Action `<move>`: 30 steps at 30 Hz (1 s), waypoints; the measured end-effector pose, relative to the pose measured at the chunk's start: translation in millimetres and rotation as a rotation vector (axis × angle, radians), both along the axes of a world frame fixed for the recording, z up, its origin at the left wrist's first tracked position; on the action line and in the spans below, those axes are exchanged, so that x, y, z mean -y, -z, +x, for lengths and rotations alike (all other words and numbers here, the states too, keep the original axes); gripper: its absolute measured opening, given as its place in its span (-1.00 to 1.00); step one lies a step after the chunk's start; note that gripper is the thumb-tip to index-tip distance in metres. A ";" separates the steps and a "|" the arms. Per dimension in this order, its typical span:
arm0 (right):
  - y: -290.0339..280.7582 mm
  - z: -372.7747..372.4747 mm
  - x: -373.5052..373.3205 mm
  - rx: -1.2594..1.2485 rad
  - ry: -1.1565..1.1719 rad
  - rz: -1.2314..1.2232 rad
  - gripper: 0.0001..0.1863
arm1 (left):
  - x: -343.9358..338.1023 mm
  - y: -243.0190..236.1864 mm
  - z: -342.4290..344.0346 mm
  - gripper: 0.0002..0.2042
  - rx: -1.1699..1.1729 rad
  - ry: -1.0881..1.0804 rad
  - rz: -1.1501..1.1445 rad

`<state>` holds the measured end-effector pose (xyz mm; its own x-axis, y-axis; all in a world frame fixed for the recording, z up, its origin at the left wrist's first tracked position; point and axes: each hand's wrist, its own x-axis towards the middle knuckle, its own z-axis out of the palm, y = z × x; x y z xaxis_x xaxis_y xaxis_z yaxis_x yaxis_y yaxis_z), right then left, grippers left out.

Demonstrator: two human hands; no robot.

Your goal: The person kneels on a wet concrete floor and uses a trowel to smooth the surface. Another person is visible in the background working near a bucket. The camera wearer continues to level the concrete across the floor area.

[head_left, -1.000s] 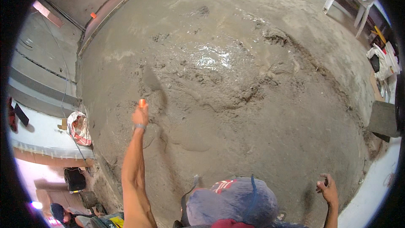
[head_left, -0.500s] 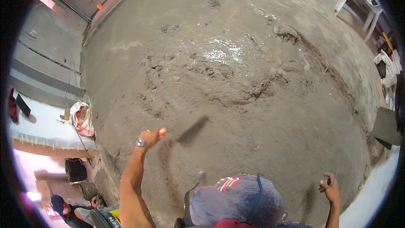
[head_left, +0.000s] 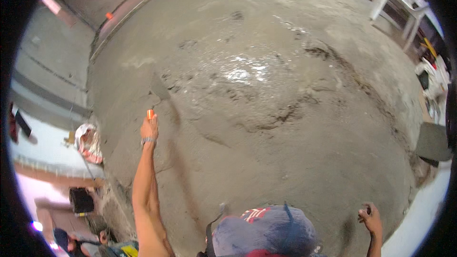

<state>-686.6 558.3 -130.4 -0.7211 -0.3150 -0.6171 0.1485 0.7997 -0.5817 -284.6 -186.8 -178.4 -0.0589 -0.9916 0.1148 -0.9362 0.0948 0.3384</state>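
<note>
My left hand (head_left: 148,127), with a silver watch (head_left: 148,140) on its wrist, is closed round the orange handle (head_left: 150,113) of a trowel. The trowel's grey blade (head_left: 159,87) points away from me and lies at the surface of the wet cement floor (head_left: 266,162), blending into its colour; whether it presses in, I cannot tell. My right hand (head_left: 371,217) hangs over the cement at the lower right, its smudged fingers bent and apart, with nothing visible in them. A rounded blue-grey cloth shape (head_left: 266,231) with a red and white patch sits between my arms.
At the lower left is another person (head_left: 78,242). A white and red sack (head_left: 89,143) and a black bucket (head_left: 82,200) stand along the left side. A white plastic chair (head_left: 404,9) is at the far right, and a grey board (head_left: 433,141) leans at the right edge.
My left arm has stretched forward and to the left, carrying the trowel with it, and the blade now points away. The right hand has hardly moved. The view has shifted slightly.
</note>
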 end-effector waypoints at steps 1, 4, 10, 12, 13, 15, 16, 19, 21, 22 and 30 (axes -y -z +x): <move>1.6 -0.3 0.6 -0.021 0.014 0.064 -0.51 | -15.3 -1.7 -20.6 -0.50 -0.019 0.088 0.003; 4.4 0.2 1.7 -0.012 -0.020 0.115 -0.52 | -93.1 4.1 -104.5 -0.50 0.250 0.554 0.111; -7.2 3.4 -7.0 -0.125 -0.101 0.033 -0.57 | -296.1 42.8 -294.2 -0.58 0.296 1.320 0.498; -12.3 5.5 -10.9 -0.105 -0.023 0.062 -0.56 | -325.2 52.3 -329.8 -0.58 0.230 1.354 0.521; -14.1 7.0 -12.6 -0.101 0.003 0.126 -0.56 | -323.7 56.0 -337.8 -0.57 0.210 1.339 0.505; -16.2 9.7 -14.9 -0.041 0.106 0.021 -0.59 | -304.1 59.6 -341.5 -0.55 0.198 1.277 0.498; -15.8 9.7 -14.7 -0.031 0.098 0.027 -0.61 | -286.7 59.4 -342.3 -0.57 0.245 1.168 0.495; -9.6 6.9 -13.3 0.000 0.084 0.017 -0.61 | -198.9 50.3 -315.6 -0.59 0.305 1.003 0.392; -2.9 1.6 -13.2 0.024 0.062 -0.043 -0.55 | -143.9 37.1 -291.2 -0.59 0.399 0.909 0.361; 0.4 -2.2 -14.0 0.025 0.060 -0.042 -0.56 | -125.3 31.2 -277.4 -0.59 0.433 0.856 0.306; 10.8 -20.0 -31.2 0.040 -0.110 0.045 -0.51 | -1.1 -1.0 -173.6 -0.55 0.425 0.360 0.218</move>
